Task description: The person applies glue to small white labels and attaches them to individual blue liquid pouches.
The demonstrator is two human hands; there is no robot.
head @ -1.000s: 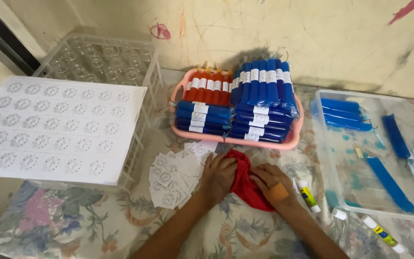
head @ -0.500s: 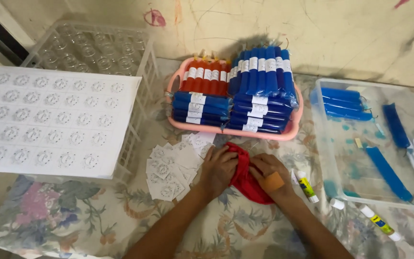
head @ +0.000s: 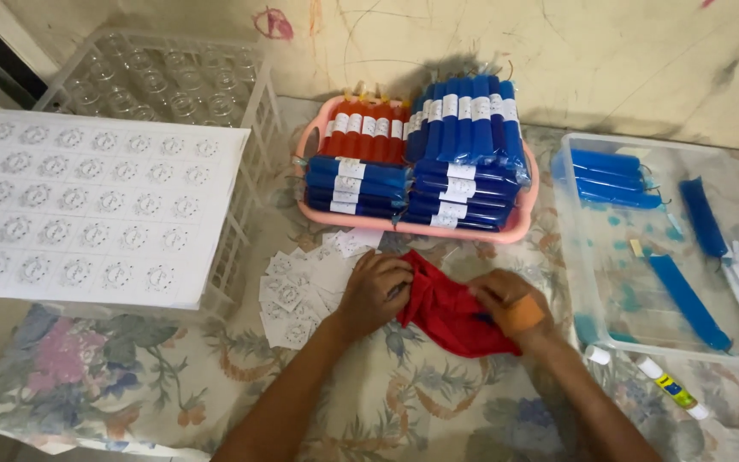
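Centrally, on the floral tabletop point(head: 215, 402), both hands pinch a red pouch point(head: 451, 312) — left hand point(head: 375, 291) closed on its upper-left edge, right hand point(head: 511, 306) closed on its right side. The pouch lies between the two grips, its long axis running from upper left to lower right; cut paper labels point(head: 297, 291) sit just left, a pink basket point(head: 519, 224) of blue and red packets behind.

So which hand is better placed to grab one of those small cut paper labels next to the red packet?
Probably the left. The left hand rests on the red packet right beside the pile of small paper labels, while the right hand holds the packet's far side, nearer the clear plastic bin.
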